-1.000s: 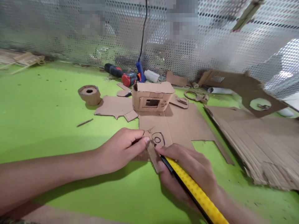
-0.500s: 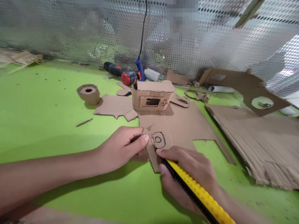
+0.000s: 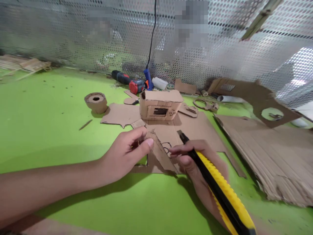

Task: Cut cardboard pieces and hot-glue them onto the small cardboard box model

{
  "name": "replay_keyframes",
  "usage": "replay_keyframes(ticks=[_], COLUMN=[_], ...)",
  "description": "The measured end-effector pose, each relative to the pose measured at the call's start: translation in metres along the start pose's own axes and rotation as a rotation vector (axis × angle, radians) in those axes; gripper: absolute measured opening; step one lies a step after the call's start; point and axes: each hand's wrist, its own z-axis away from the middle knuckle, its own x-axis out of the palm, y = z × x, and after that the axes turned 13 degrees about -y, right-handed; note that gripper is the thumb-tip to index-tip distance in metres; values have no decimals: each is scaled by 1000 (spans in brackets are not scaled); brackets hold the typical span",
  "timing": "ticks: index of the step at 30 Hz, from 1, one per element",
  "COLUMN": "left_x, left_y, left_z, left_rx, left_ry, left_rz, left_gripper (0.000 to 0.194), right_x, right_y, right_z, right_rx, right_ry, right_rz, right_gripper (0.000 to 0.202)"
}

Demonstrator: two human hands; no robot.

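Observation:
Between thumb and fingers my left hand [image 3: 129,150] pinches a narrow cardboard strip [image 3: 162,155], which slants down toward the right above a larger sheet. In my right hand [image 3: 202,173] lies a yellow and black utility knife [image 3: 217,186], its tip pointing up and away, apart from the strip. The flat cardboard sheet [image 3: 195,127] under both hands carries a drawn black outline, partly covered by the strip. Just beyond stands a cardboard box shaped like a camera [image 3: 158,104], with a rectangular window in its front. Left of it sits a round cardboard piece with a hole [image 3: 96,102].
A cordless drill [image 3: 129,81], a blue glue gun [image 3: 148,79] and a white roll [image 3: 159,83] lie along the perforated metal screen [image 3: 127,36]. Stacked cardboard [image 3: 269,150] covers the right side, with a cut-out piece [image 3: 254,94] behind. A thin scrap [image 3: 85,124] lies at left.
My right hand has lifted the knife away from the strip and turned its tip upward. My left hand has raised and tilted the strip.

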Motion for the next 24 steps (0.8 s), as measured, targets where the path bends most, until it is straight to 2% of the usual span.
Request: replay_keyframes(ticks=[4,7,11,12,14,17,21,24], left_x=[1,0,-14,-19,-29,-36,-33,-29], left_y=[1,4,1,-3,-12,-24,-25,-19], left_z=[0,-4,-15,-19,-25,-31,-31,-26], left_rx=[-30,-17,95,55,-38,-102,-41,-33], left_ry=[-10,-13,134,167,158,78,140,212], left_rz=[-21,-55,-305,-385,-495,-483,-423,-279], left_gripper=[31,26,24,27,31,23,24,28], right_x=[4,4,0,0,-1,-1,-2,-5], right_y=[2,2,3,3,3,5,6,3], right_z=[-4,-6,-9,-9,-10,-9,-12,-15], right_rx=[118,116,100,120,179,232,120,39], right_ry=[-117,-83,8,16,12,0,-10,-39], right_rz=[-86,11,6,-35,-134,-227,-170,-81], right_gripper=[22,21,18,18,21,28,27,35])
